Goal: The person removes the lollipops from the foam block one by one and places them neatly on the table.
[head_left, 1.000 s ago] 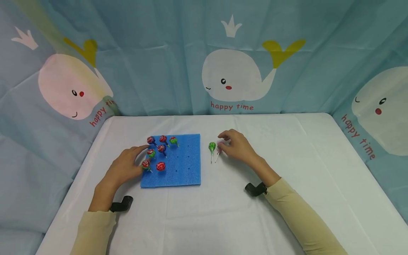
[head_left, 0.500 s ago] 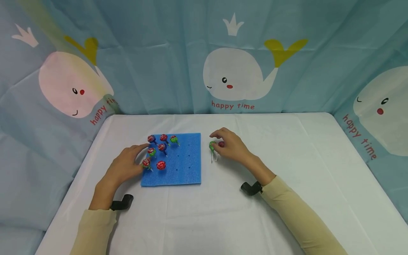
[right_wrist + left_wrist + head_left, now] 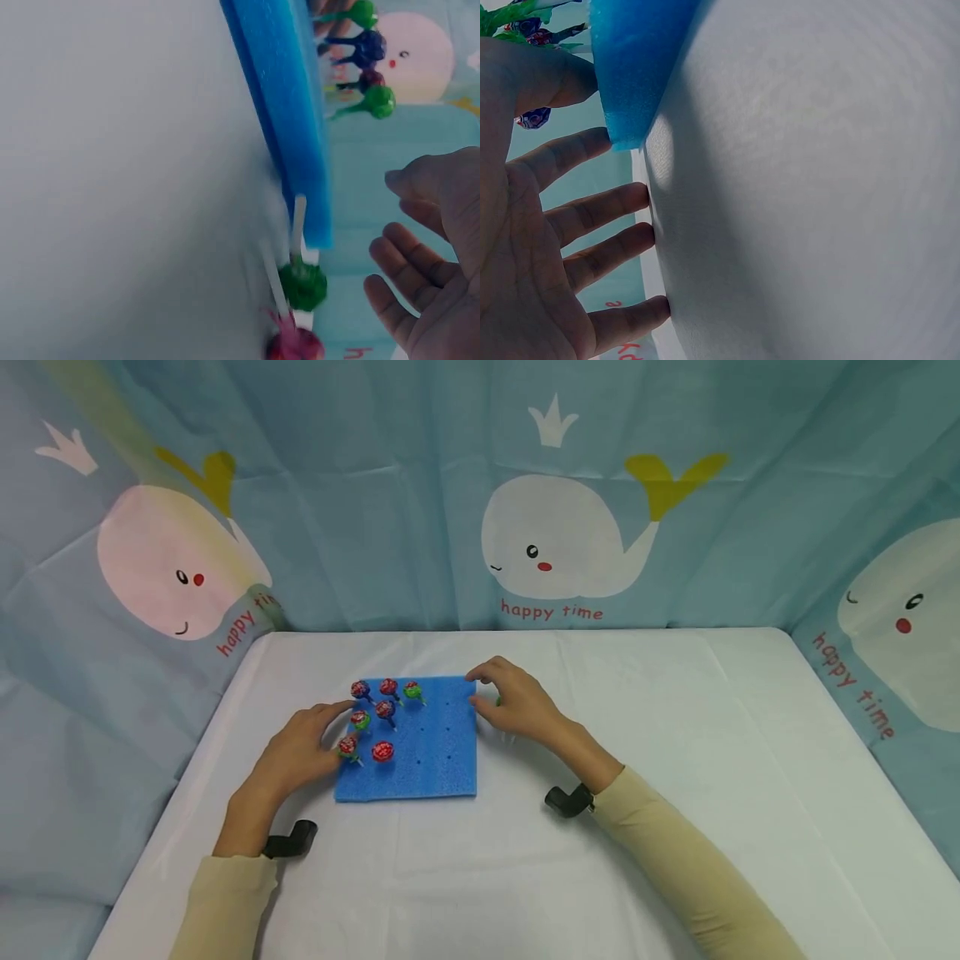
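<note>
A blue foam board (image 3: 438, 783) with small holes lies on the table, several wrapped lollipops standing upright in its left part. Among them are a red lollipop (image 3: 382, 751), a blue one (image 3: 386, 709) and a green one (image 3: 412, 690). My left hand (image 3: 296, 752) rests at the board's left edge; in the left wrist view its thumb and index fingertip touch the board's side. Over the right edge hovers my right hand (image 3: 519, 700), fingers relaxed, holding nothing. Beneath it in the right wrist view lie a green lollipop (image 3: 304, 286) and a pink-red lollipop (image 3: 295, 346), mostly hidden from the head view.
A white cloth (image 3: 480, 877) covers the table. Behind it hangs a light blue curtain (image 3: 375, 527) printed with whales. A black camera mount (image 3: 292, 840) sits on the left wrist and another black mount (image 3: 568, 801) on the right.
My right hand has moved left, from beside the two loose lollipops, past them to the board's right edge. My left hand stays at the board's left edge.
</note>
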`<state>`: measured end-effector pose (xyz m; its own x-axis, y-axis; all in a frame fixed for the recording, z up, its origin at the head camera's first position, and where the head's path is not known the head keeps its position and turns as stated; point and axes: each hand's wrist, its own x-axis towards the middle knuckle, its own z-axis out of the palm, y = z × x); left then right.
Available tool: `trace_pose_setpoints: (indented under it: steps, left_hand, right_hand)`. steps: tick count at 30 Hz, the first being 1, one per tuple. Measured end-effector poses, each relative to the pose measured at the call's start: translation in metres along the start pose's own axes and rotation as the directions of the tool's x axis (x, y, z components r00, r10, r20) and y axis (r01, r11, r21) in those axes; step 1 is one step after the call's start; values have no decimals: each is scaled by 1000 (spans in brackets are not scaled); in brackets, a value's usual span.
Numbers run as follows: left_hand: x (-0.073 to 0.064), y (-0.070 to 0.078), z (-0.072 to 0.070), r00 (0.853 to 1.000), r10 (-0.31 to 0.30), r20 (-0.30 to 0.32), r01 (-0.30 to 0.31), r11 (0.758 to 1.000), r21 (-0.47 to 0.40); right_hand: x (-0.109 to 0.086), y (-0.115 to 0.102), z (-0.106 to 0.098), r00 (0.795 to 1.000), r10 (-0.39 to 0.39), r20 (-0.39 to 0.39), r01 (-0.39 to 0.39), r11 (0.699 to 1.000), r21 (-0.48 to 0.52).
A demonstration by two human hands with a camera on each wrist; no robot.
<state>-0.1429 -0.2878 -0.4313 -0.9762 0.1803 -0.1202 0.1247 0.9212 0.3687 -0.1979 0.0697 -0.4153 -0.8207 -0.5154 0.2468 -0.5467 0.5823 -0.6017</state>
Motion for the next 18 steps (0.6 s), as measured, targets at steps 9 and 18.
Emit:
trace_pose_setpoints:
  steps: [9, 18]
  left_hand:
    - [3, 3, 5, 999, 28, -18, -28, 1000, -10]
    - [-1, 1, -2, 1000, 5, -6, -5, 1000, -1]
  right_hand:
    - [13, -17, 11, 998, -57, -7, 57, 998, 27]
    - [30, -33, 29, 997, -74, 35, 73, 997, 28]
